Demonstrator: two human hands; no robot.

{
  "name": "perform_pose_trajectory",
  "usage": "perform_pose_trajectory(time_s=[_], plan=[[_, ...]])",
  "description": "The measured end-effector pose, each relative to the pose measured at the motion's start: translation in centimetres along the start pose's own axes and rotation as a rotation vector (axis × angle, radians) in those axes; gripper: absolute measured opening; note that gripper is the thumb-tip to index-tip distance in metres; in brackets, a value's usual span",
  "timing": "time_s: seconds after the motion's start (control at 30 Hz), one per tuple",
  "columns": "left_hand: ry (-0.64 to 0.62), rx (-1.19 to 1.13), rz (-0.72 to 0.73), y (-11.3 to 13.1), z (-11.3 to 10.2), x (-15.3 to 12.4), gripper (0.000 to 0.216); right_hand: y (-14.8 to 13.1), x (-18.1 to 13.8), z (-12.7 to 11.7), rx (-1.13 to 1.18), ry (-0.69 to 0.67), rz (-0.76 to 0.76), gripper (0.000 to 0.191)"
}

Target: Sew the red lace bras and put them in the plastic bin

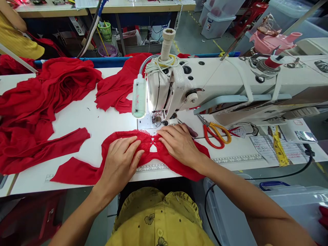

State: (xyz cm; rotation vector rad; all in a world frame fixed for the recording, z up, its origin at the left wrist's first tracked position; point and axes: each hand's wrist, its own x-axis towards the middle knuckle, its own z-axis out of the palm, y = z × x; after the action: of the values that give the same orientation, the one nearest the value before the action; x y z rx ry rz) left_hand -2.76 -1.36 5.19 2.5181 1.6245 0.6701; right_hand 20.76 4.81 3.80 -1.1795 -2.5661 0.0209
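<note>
Left hand [121,161] and right hand [180,146] lie on red lace garment [147,158], fingers extended, slightly apart; garment's on counter [74,118], before sewing machine [215,73].

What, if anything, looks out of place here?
The pink teapot-shaped object by the sewing machine's arm looks odd among sewing gear like the thread spool. The red lace garment under the left hand and right hand shows no evident damage.

Can read no words or numbers, only make out blurred writing on paper sheets [263,145], tiny marks on a yellow tape measure [278,147], graduations on the tabletop's [74,116] ruler strip [238,159]
</note>
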Motion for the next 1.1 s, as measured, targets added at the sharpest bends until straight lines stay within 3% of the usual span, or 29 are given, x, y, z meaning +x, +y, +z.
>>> perform_pose_trajectory(time_s=[0.47,0.7,0.87,1.1], plan=[[-0.027,-0.031,-0.012,-0.1,-0.1,2.0,0.026,0.1,0.5,0.5,-0.03,-0.064,-0.016,0.024],[-0.269,-0.22,0.055,-1.5,0.6,5.6,0.032,-0.1,1.0,-0.1,-0.036,-0.064,-0.043,0.019],[-0.404,-0.32,0.02,-2.7,1.4,6.9,0.04,-0.3,1.0,-0.9,0.053,-0.077,-0.021,0.018],[-0.565,-0.485,-0.069,-2.5,1.2,8.3,0.027,0.1,0.8,-0.8,0.29,-0.053,0.03,0.017]])
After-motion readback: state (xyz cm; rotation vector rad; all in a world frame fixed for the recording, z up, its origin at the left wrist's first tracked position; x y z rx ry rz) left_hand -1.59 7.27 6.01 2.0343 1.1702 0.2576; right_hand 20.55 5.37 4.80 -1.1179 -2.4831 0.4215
